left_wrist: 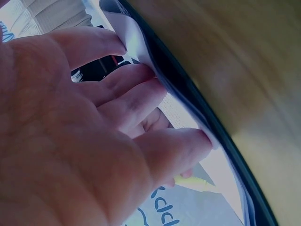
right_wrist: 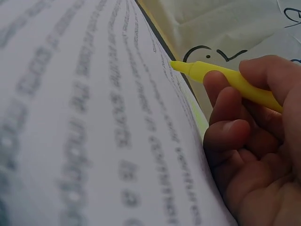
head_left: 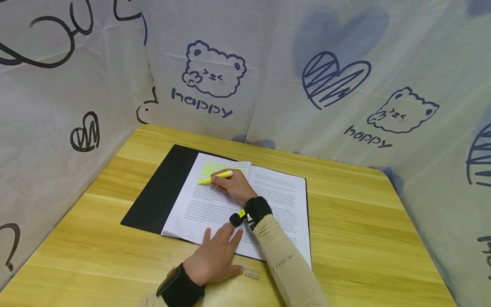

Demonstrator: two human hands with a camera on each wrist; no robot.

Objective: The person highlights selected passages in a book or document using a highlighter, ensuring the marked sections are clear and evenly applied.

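Observation:
My right hand (head_left: pixel 235 186) pinches a yellow highlighter (head_left: pixel 215 177) between thumb and fingers, its tip down at the left page near the printed lines. Yellow marking (head_left: pixel 215 167) covers the top lines of that page. In the right wrist view the highlighter (right_wrist: pixel 230 82) points away over the paper, with the other fingers curled beneath it. My left hand (head_left: pixel 215 256) rests with spread, straight fingers on the lower edge of the printed pages (head_left: pixel 215 213). From the left wrist view, its fingertips (left_wrist: pixel 200 139) press at the paper's edge.
The pages lie in a black folder (head_left: pixel 161 192) on a wooden table (head_left: pixel 356 238). A small translucent cap-like piece (head_left: pixel 251 273) lies near my left thumb. White cloth (head_left: pixel 268 76) with drawings hangs around the table's back and sides.

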